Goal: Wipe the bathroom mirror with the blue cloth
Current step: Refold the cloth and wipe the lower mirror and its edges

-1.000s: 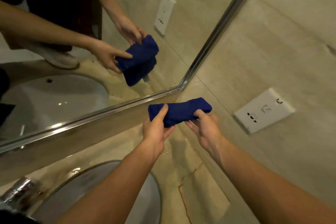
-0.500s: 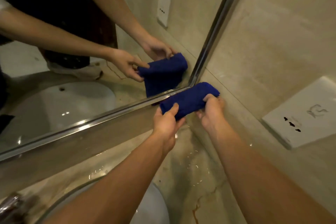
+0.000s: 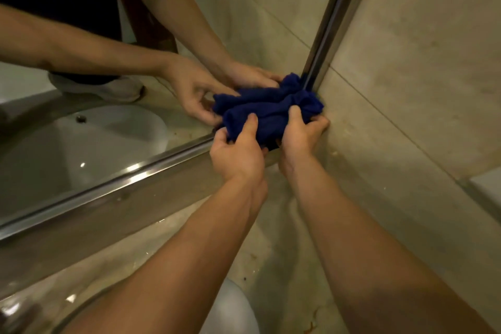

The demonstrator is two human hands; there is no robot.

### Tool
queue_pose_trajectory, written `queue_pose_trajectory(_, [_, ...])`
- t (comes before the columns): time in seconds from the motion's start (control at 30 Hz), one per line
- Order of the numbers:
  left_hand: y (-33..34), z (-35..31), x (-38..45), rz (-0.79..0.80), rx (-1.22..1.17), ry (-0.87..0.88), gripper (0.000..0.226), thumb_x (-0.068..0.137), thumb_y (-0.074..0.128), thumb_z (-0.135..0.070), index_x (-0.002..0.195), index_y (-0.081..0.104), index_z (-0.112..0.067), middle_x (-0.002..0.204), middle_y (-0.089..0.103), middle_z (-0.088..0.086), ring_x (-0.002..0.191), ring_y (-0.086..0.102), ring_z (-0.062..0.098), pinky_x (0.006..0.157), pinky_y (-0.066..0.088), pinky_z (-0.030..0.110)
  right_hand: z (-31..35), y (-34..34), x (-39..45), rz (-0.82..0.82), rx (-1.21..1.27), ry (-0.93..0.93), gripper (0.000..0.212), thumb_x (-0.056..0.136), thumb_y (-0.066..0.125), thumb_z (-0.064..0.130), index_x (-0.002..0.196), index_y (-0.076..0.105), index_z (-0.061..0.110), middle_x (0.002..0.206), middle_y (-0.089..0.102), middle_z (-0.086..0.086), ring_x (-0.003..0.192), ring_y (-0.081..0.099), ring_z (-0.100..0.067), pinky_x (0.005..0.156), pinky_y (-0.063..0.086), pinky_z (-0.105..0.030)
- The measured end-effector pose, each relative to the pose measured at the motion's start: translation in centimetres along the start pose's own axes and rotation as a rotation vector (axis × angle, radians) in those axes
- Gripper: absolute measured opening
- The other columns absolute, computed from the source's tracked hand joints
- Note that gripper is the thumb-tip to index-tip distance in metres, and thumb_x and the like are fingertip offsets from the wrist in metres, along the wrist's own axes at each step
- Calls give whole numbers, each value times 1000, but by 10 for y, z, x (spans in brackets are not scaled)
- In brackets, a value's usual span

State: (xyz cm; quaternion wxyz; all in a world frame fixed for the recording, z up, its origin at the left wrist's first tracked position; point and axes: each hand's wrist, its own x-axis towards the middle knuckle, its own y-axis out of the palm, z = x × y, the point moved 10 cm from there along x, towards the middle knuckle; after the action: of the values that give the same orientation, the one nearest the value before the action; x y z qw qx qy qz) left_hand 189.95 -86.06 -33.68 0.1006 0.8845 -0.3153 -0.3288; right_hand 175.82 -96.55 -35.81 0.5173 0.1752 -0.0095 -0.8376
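Note:
A bunched dark blue cloth point(image 3: 271, 122) is pressed against the lower right corner of the bathroom mirror point(image 3: 244, 22). My left hand point(image 3: 238, 149) grips its left end, thumb on top. My right hand point(image 3: 301, 135) grips its right end, close to the beige side wall. The mirror's metal frame point(image 3: 108, 187) runs along the bottom and up the right side. The glass reflects both hands and the cloth.
A beige tiled wall point(image 3: 406, 89) stands at the right, with a white socket plate point(image 3: 488, 187) at the frame's edge. Below lie a marble counter point(image 3: 271, 266), a white basin point(image 3: 233, 309) and part of a chrome tap point(image 3: 16, 314).
Both hands carried the cloth up and forward from in front of the wall to the mirror's lower right corner. The folded cloth is now bunched against the glass.

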Motion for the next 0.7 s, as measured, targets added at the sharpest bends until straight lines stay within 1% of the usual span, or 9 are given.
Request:
queue_pose_trajectory(0.07, [-8,5,2,-40,33,-32,8,86,73,-15,89,66,-17,92,74,4,90,72,21,81,61,40,1,1,3,-20,-5,26,42,90,61,10,124,36,8,119,53,-9,100,60,-21,88,54,-36])
queue_pose_trajectory(0.13, [-19,8,4,-78,72,-47,9,84,73,-13,81,67,-19,84,73,1,85,71,20,84,60,44,0,1,2,-17,-48,72,44,91,62,12,126,36,10,120,53,-9,99,59,-22,85,53,-35])
queue_pose_trajectory(0.3, [-49,20,-6,-129,117,-134,6,87,70,-18,85,65,-19,93,72,7,89,70,24,75,60,35,11,5,-21,16,-363,-27,41,89,64,21,118,37,17,124,52,-10,98,58,-25,77,49,-34])
queue_pose_trajectory(0.37, [-72,20,-12,-175,61,-164,6,89,68,-17,89,62,-18,96,70,8,93,69,26,75,60,34,11,16,-40,66,-475,-85,43,85,67,24,119,41,16,119,56,-10,98,60,-28,81,52,-37])
queue_pose_trajectory(0.47, [-107,17,-18,-193,-16,-154,6,92,64,-16,96,61,-17,102,70,10,93,69,27,75,59,35,-6,35,-68,311,-405,0,44,84,66,15,122,44,13,115,60,-8,100,60,-24,85,52,-36])
queue_pose_trajectory(0.5, [-118,17,-19,-203,-19,-149,8,92,63,-16,99,61,-16,105,69,11,94,68,27,74,58,35,-12,38,-75,400,-403,33,38,84,66,13,117,46,14,114,62,-9,100,61,-24,82,51,-35])
queue_pose_trajectory(0.57, [-135,22,-25,-222,-12,-158,9,92,62,-16,101,61,-16,109,68,10,97,67,25,75,57,34,-19,32,-83,510,-415,41,23,83,65,7,97,51,18,96,64,-4,85,61,-18,70,49,-30])
queue_pose_trajectory(0.63, [-125,27,-33,-141,-21,-179,10,93,61,-14,103,62,-16,109,69,7,96,66,20,77,56,34,-17,15,-76,493,-355,56,22,80,62,3,85,50,21,83,62,-1,76,58,-16,64,45,-28])
queue_pose_trajectory(0.7, [-98,28,-38,-15,-22,-169,19,95,60,-12,114,63,-13,109,70,5,97,67,17,80,56,33,-12,-12,-58,361,-209,121,22,78,60,3,86,51,21,84,63,-4,80,60,-22,66,46,-32])
